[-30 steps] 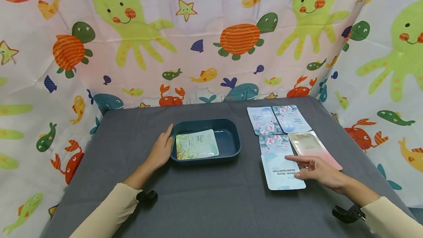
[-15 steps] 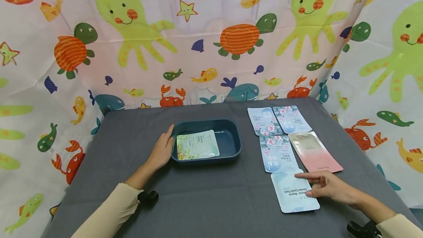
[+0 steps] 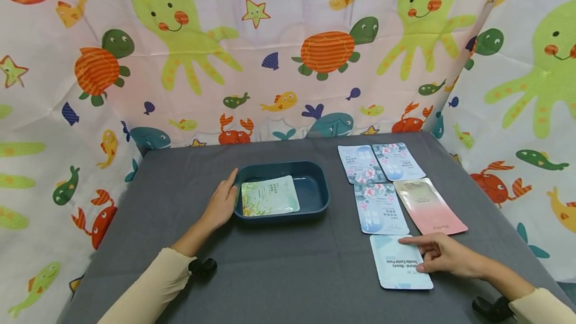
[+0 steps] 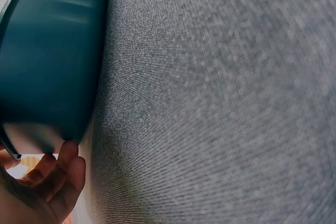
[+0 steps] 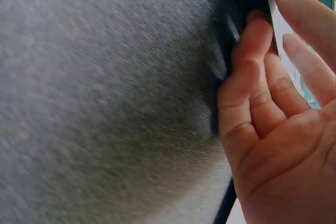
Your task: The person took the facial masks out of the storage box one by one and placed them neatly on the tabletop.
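In the head view, my right hand (image 3: 454, 256) holds a pale blue-white sachet (image 3: 396, 274) labelled "Double Eyelid Paste" by its right side. Index finger and thumb lie on top of it; the right wrist view shows the other fingers bent beneath its edge. My left hand (image 3: 220, 201) rests against the left end of a dark teal plastic bin (image 3: 310, 209), and its fingertips (image 4: 67, 150) touch the outer wall in the left wrist view. Inside the bin, a green-and-white sachet (image 3: 270, 196) lies flat toward the left.
Behind the held sachet lie a blue floral sachet (image 3: 381, 211), a similar one (image 3: 360, 161) farther back, and another (image 3: 398, 161) beside it. A gold-to-pink sachet (image 3: 429, 206) lies to their right. Grey cloth (image 3: 288, 274) covers the table, and a printed curtain (image 3: 288, 54) hangs behind.
My right hand has drawn the pale sachet toward me and slightly right, off the blue floral sachet it overlapped. It has barely moved in the last half second. My left hand stays at the bin.
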A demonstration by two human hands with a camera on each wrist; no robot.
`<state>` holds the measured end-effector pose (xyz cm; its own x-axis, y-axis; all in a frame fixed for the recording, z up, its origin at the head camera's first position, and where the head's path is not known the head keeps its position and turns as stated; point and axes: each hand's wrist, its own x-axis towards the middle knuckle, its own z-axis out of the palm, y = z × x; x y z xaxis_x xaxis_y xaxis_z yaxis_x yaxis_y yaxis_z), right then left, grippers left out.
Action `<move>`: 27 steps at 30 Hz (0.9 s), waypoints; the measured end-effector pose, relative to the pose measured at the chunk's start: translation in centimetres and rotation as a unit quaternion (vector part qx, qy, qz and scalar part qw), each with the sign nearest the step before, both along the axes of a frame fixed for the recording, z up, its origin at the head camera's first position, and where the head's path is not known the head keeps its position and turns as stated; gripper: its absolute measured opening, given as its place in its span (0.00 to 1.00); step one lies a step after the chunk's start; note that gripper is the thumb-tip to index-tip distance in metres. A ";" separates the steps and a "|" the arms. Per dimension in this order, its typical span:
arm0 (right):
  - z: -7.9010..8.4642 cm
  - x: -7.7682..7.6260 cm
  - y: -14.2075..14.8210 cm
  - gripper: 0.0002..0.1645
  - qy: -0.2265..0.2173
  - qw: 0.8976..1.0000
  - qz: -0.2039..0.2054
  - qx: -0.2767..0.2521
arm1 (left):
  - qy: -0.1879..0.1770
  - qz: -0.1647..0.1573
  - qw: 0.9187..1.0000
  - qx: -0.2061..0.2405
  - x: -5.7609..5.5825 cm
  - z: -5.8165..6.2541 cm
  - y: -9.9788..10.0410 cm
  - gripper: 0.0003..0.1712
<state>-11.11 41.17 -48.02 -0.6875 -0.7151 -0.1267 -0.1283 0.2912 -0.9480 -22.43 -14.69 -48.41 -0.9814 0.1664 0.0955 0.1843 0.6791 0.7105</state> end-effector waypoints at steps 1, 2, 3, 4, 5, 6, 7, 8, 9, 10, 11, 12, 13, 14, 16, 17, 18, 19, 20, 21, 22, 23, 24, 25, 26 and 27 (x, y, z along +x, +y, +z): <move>0.1 -0.1 0.0 0.36 0.000 1.000 0.004 0.004 | 0.000 0.000 1.000 -0.001 0.0 0.0 0.0 0.31; 0.2 -0.2 -0.1 0.36 0.003 1.000 0.009 0.005 | 0.000 0.000 1.000 -0.002 0.0 0.1 0.0 0.31; 0.3 -0.4 -0.1 0.35 0.006 1.000 0.014 0.009 | 0.000 0.000 1.000 -0.002 0.0 0.1 -0.1 0.31; 0.4 -0.5 -0.2 0.35 0.010 1.000 0.017 0.015 | 0.000 0.000 1.000 -0.003 -0.1 0.1 -0.1 0.31; 0.5 -0.6 -0.2 0.34 0.015 0.999 0.022 0.018 | 0.000 0.000 1.000 -0.003 -0.1 0.1 -0.1 0.32; 0.6 -0.8 -0.1 0.34 0.017 0.999 0.025 0.024 | 0.000 -0.001 1.000 -0.004 -0.1 0.1 -0.1 0.32; 0.7 -0.9 -0.1 0.34 0.021 0.999 0.028 0.030 | -0.001 -0.001 1.000 -0.003 -0.1 0.1 -0.1 0.32; 0.8 -1.0 -0.1 0.34 0.023 0.999 0.031 0.035 | -0.002 -0.001 1.000 -0.003 -0.1 0.1 -0.1 0.32; 0.8 -1.1 0.0 0.34 0.025 0.998 0.034 0.041 | -0.002 0.000 1.000 -0.002 -0.1 0.1 -0.1 0.32; 0.9 -1.1 0.0 0.34 0.026 0.998 0.037 0.044 | -0.002 0.000 1.000 -0.001 -0.1 0.2 -0.1 0.32; 0.9 -1.2 0.1 0.35 0.030 0.998 0.040 0.049 | -0.003 0.001 1.000 -0.001 -0.1 0.2 -0.1 0.32; 1.0 -1.2 0.1 0.35 0.032 0.997 0.042 0.054 | -0.003 0.002 1.000 -0.001 -0.1 0.2 -0.1 0.32; 1.0 -1.2 0.1 0.35 0.036 0.997 0.044 0.059 | -0.002 0.002 1.000 -0.001 -0.1 0.1 -0.1 0.32; 1.1 -1.2 0.1 0.35 0.039 0.996 0.044 0.066 | -0.002 0.002 1.000 0.000 -0.1 0.1 -0.1 0.32; 1.3 -1.1 0.0 0.36 0.048 0.994 0.042 0.084 | 0.002 0.000 1.000 -0.001 -0.1 0.0 -0.1 0.32; 1.4 -1.0 0.0 0.36 0.053 0.993 0.039 0.095 | 0.005 -0.002 1.000 -0.001 -0.1 0.0 -0.1 0.32; 1.5 -0.9 -0.1 0.37 0.057 0.992 0.034 0.108 | 0.007 -0.003 1.000 0.000 -0.1 -0.1 -0.1 0.32; 1.6 -0.8 -0.1 0.37 0.063 0.990 0.029 0.123 | 0.009 -0.005 1.000 0.001 -0.1 -0.1 -0.1 0.31; 1.7 -0.7 -0.2 0.38 0.071 0.988 0.023 0.138 | 0.011 -0.005 1.000 0.003 -0.1 -0.1 -0.1 0.31; 1.8 -0.6 -0.2 0.38 0.078 0.985 0.017 0.152 | 0.015 -0.007 1.000 0.002 -0.1 -0.1 -0.1 0.31; 1.9 -0.5 -0.3 0.39 0.083 0.983 0.010 0.166 | 0.016 -0.007 1.000 0.004 -0.1 -0.1 -0.1 0.31; 1.9 -0.4 -0.4 0.39 0.088 0.980 0.004 0.178 | 0.018 -0.008 1.000 0.004 -0.1 -0.1 -0.1 0.31; 1.9 -0.4 -0.5 0.39 0.092 0.978 -0.001 0.186 | 0.018 -0.008 1.000 0.005 -0.1 -0.1 -0.1 0.32; 2.0 -0.3 -0.6 0.39 0.092 0.977 -0.005 0.192 | 0.017 -0.008 1.000 0.004 -0.1 -0.2 -0.1 0.32; 2.0 -0.3 -0.6 0.39 0.092 0.977 -0.008 0.194 | 0.017 -0.008 1.000 0.003 -0.1 -0.2 -0.1 0.31; 1.9 -0.2 -0.7 0.39 0.091 0.977 -0.010 0.194 | 0.016 -0.009 1.000 0.002 -0.1 -0.2 -0.1 0.31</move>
<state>-11.33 40.46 -46.08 -0.7367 -0.6241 -0.2604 -0.2757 0.6288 -0.7271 -22.53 -14.80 -48.63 -0.9746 0.1838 0.1276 0.2193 0.6719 0.7074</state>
